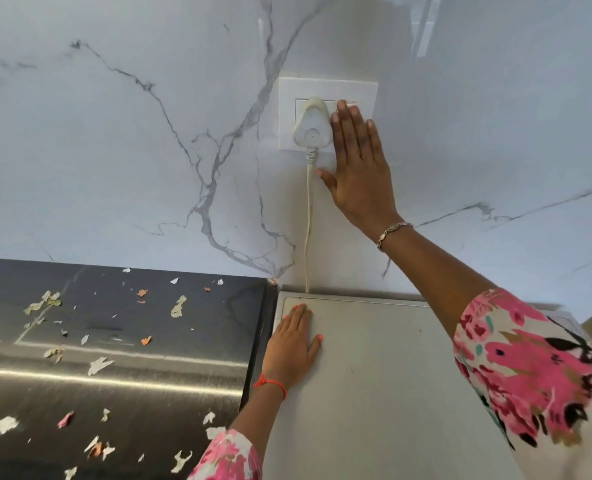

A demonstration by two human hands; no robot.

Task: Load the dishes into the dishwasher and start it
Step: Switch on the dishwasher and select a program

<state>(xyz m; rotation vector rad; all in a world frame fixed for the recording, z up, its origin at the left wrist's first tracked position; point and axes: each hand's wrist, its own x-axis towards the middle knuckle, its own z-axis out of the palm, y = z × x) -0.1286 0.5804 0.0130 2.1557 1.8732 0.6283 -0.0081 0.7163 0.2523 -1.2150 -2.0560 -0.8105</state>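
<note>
The right hand (360, 171) holds nothing: its straight fingers lie flat on the white socket plate (287, 98), fingertips (342, 107) just right of the white plug (312, 128). The plug's cord (309, 220) drops down the marble wall (114, 133) behind the dishwasher's grey top (374, 393). The left hand (292, 344) rests flat and open on that top's left rear corner. Torn paper scraps (99, 365) litter the black counter (131, 375) to the left.

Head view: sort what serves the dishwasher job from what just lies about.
Job: socket plate, plug, cord, grey top; right hand on the plate beside the plug, left hand flat on the top.
Lying about: paper scraps on the black counter.
</note>
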